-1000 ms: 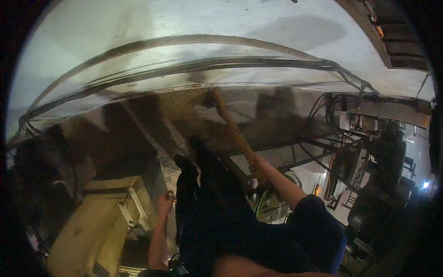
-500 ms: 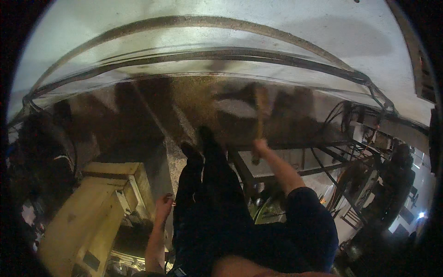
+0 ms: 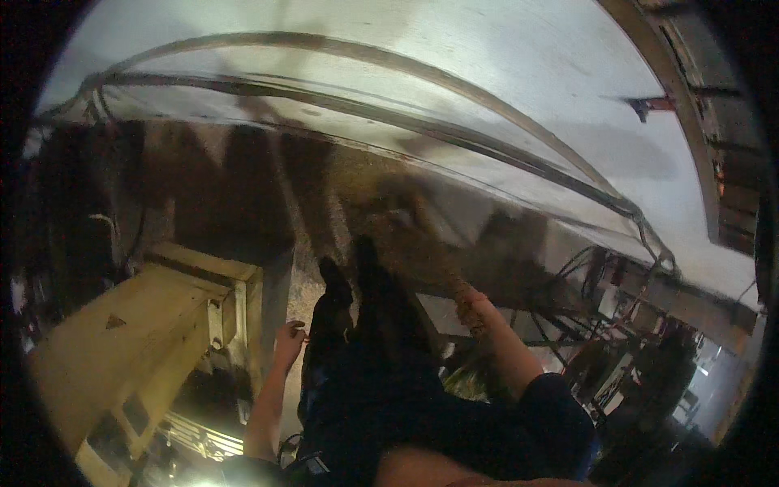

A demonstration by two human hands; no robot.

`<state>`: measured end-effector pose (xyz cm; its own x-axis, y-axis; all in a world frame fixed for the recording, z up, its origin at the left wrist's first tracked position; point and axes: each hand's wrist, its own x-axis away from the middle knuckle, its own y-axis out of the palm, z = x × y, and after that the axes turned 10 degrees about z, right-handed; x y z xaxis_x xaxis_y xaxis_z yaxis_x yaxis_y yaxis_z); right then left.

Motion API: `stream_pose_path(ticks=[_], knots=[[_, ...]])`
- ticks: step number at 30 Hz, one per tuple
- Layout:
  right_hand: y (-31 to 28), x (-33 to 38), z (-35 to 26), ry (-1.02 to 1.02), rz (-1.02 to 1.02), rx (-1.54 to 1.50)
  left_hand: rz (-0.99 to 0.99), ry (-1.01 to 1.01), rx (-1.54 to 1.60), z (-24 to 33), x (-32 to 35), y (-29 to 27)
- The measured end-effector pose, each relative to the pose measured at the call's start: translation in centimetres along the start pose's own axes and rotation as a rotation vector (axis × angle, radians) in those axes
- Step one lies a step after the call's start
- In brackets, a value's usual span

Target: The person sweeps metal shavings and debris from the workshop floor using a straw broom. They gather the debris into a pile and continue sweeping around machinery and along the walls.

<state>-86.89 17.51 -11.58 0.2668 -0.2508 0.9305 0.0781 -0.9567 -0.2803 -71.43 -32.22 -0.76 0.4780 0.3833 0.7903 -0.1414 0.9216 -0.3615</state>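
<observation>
My right hand [image 3: 476,307] is closed round a long tan brush-like tool [image 3: 438,243], blurred by motion. The tool slants up and left from my fist toward the dark, dusty floor below the pale wall. A short end of it sticks out on the near side of my grip. Beside my left thigh hangs my left hand [image 3: 290,337], its fingers curled and pinched together. Whatever small thing may be between those fingertips is too small to make out. Nearest to that hand is a cream-yellow machine housing [image 3: 146,308].
A pale wall [image 3: 487,73] with thick cables [image 3: 454,134] strung along it runs across the far side. My dark shoes [image 3: 365,247] stand on the floor. Loose wires and a metal frame [image 3: 560,325] are at the right. A bright light glows at the lower left.
My right hand has moved slightly nearer and right; the tool now tilts left instead of standing nearly upright. The view has turned, so the wall slopes down to the right. My left hand stays low.
</observation>
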Motion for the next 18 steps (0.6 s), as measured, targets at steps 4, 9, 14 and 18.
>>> stream_pose_path(ticks=[4,9,14,18], knots=[[5.1,-2.6,-9.1,-0.212,0.091,0.294,0.039,-0.096,0.081,-3.5,2.0,-1.0],[21.2,-6.8,-8.9,-0.648,0.042,1.020,0.104,-0.144,0.256,-4.3,4.3,-1.4],[25.0,-10.1,-1.3,-0.964,-0.143,1.364,0.047,-0.112,0.226,-5.3,0.8,0.4],[20.4,1.0,-8.3,-0.809,-0.448,0.963,0.131,-0.104,0.328,-4.7,2.9,-1.1]])
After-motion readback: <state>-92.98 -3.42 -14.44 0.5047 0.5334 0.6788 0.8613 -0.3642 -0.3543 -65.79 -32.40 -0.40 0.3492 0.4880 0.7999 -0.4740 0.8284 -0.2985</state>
